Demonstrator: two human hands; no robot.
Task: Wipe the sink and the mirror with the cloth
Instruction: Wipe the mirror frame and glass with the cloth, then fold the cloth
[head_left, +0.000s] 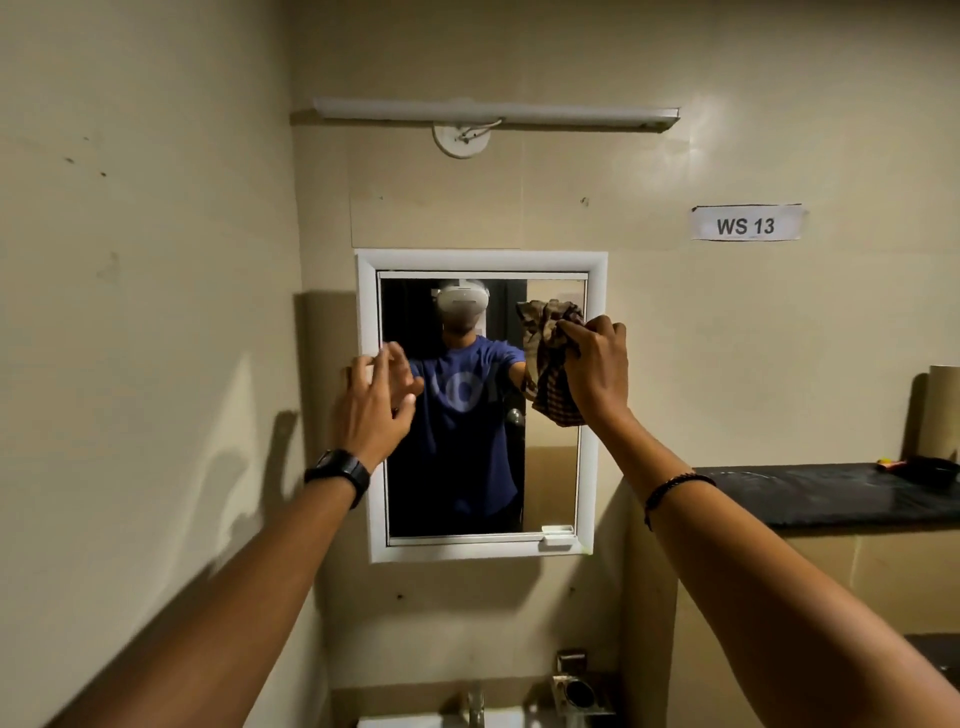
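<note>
The cloth (550, 358) was a brown checked rag with darker and paler squares. It was bunched into a loose wad, with one crumpled corner sticking up and a flap hanging below. The right hand (597, 369) gripped it with fingers curled round the bunch. It held the cloth up at the upper right part of the mirror (550, 467), close against the glass beside the white frame. The left hand (374, 405) was raised at the frame's left edge with its fingers spread. I could not tell whether they touched the glass. A black wristwatch (340, 470) sat on the left wrist and a dark bead bracelet (675, 486) on the right.

The mirror hung on a beige wall, and a small white ledge (558, 535) sat at its lower right corner. Well below it, only a sliver of the white sink (395, 721) showed, with the tap (475, 704) behind it. What lay in the basin was hidden. Just right of the tap, a metal ring holder (579, 693) was fixed to the wall.

A tube light (493, 111) ran above the mirror. A paper label reading "WS 13" (746, 223) was stuck to the right. Below it, a black counter (831, 493) carried a dark object I could not make out and a cardboard tube (943, 410) standing upright.
</note>
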